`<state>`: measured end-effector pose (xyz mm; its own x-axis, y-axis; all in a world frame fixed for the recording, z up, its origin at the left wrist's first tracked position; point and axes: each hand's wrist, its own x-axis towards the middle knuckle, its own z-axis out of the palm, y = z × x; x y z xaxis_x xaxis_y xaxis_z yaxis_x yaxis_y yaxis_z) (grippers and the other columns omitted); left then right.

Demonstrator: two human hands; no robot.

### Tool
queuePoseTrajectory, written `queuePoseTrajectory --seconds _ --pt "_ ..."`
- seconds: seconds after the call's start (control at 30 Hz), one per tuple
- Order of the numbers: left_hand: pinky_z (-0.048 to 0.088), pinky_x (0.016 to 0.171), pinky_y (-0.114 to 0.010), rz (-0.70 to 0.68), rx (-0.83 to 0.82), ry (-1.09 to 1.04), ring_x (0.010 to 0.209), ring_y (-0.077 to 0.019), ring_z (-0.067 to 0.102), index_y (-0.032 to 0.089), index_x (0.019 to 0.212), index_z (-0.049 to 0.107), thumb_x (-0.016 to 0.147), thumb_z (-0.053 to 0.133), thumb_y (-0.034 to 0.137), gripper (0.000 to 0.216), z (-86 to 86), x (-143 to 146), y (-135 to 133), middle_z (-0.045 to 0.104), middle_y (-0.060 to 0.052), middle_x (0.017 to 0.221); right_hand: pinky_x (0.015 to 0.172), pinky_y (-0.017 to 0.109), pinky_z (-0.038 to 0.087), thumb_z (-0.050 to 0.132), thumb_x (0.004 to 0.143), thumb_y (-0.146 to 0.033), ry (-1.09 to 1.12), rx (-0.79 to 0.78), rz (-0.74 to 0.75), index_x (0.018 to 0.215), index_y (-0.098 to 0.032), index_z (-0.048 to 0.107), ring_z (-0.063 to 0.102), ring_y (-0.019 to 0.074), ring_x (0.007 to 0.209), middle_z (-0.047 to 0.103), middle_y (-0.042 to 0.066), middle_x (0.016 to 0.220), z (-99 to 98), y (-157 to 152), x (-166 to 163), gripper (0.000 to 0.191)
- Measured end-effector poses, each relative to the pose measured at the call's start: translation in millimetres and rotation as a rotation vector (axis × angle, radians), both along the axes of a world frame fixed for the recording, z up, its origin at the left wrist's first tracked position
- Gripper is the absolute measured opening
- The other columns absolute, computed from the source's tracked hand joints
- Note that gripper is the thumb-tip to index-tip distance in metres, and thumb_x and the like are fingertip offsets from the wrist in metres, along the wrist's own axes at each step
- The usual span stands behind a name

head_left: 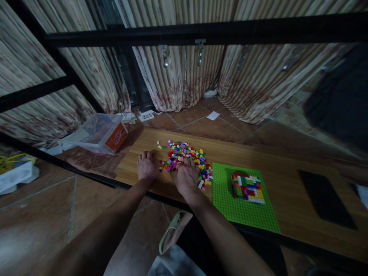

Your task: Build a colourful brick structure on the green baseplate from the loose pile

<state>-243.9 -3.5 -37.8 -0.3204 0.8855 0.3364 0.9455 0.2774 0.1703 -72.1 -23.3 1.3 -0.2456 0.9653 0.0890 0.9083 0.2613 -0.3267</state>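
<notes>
A loose pile of small toy building bricks in many colours is spread over the wooden table. My right hand reaches into its near side, fingers bent down among the bricks, the fingertips hidden. Just left of the pile, my left hand rests on the tabletop with its fingers curled in; whatever it may hold is out of sight. To the right lies a green baseplate. On that plate stands a blocky, multicoloured brick build, apart from both hands.
Right of the baseplate lies a dark flat rectangle on the wooden table. A clear plastic box with an orange label stands beyond the table's left end. A black metal frame bar crosses before striped curtains. Papers lie on the tiled floor.
</notes>
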Motion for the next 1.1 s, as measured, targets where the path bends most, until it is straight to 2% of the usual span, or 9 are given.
queuePoseTrajectory --seconds 0.17,0.33,0.43,0.5,0.63,0.97,1.1 --pt "0.042 0.089 -0.042 0.0 -0.009 -0.022 0.103 -0.0308 0.052 0.012 0.116 0.06 0.085 0.043 0.018 0.036 3.2 0.0 -0.4 0.061 -0.015 0.112 0.087 0.036 0.038 0.048 0.088 -0.016 0.076 0.069 0.046 0.091 -0.017 0.07 0.054 0.0248 0.097 0.067 0.011 0.1 4.6 -2.3 10.8 0.022" --pt "0.041 0.09 -0.043 -0.012 -0.005 -0.038 0.104 -0.0309 0.052 0.012 0.118 0.06 0.085 0.042 0.018 0.037 5.0 0.5 0.0 0.06 -0.016 0.112 0.076 0.029 0.044 0.048 0.088 -0.016 0.318 0.008 -0.038 0.088 -0.019 0.068 0.062 0.019 0.081 0.07 0.006 0.086 -0.3 -8.9 35.2 0.02" --pt "0.041 0.091 -0.043 -0.009 -0.013 -0.05 0.104 -0.0309 0.052 0.012 0.117 0.06 0.085 0.041 0.018 0.037 5.1 0.5 0.5 0.06 -0.015 0.113 0.075 0.028 0.047 0.05 0.085 -0.016 0.527 -0.016 -0.089 0.095 -0.019 0.067 0.065 0.0176 0.08 0.071 0.004 0.089 -7.0 -14.8 52.5 0.02" --pt "0.041 0.092 -0.043 -0.003 -0.018 -0.046 0.104 -0.031 0.051 0.011 0.116 0.06 0.085 0.041 0.018 0.037 5.0 0.4 0.7 0.06 -0.016 0.114 0.081 0.031 0.049 0.05 0.084 -0.015 0.607 0.005 -0.104 0.103 -0.018 0.067 0.065 0.0188 0.086 0.071 0.006 0.096 -10.3 -18.9 62.5 0.026" --pt "0.041 0.092 -0.043 0.001 -0.03 -0.024 0.104 -0.0313 0.051 0.01 0.113 0.061 0.086 0.041 0.02 0.036 5.4 0.2 0.9 0.06 -0.016 0.114 0.086 0.035 0.048 0.046 0.084 -0.013 0.623 0.044 -0.085 0.103 -0.018 0.069 0.064 0.0214 0.095 0.069 0.009 0.101 -11.8 -24.9 74.3 0.03" --pt "0.042 0.089 -0.044 -0.017 -0.039 -0.015 0.103 -0.0322 0.051 0.011 0.115 0.06 0.086 0.039 0.021 0.038 7.6 -0.2 1.7 0.06 -0.016 0.111 0.071 0.03 0.047 0.053 0.083 -0.021 0.715 -0.09 -0.086 0.089 -0.02 0.068 0.063 0.0178 0.073 0.07 0.004 0.084 -7.1 -28.1 72.2 0.016" --pt "0.042 0.09 -0.045 -0.026 -0.038 -0.02 0.106 -0.0328 0.051 0.009 0.115 0.061 0.085 0.038 0.022 0.039 7.7 -1.0 2.1 0.06 -0.017 0.113 0.067 0.028 0.044 0.054 0.083 -0.019 0.719 -0.083 -0.089 0.086 -0.02 0.067 0.062 0.0163 0.07 0.069 0.002 0.08 -4.8 -28.6 68.6 0.013"
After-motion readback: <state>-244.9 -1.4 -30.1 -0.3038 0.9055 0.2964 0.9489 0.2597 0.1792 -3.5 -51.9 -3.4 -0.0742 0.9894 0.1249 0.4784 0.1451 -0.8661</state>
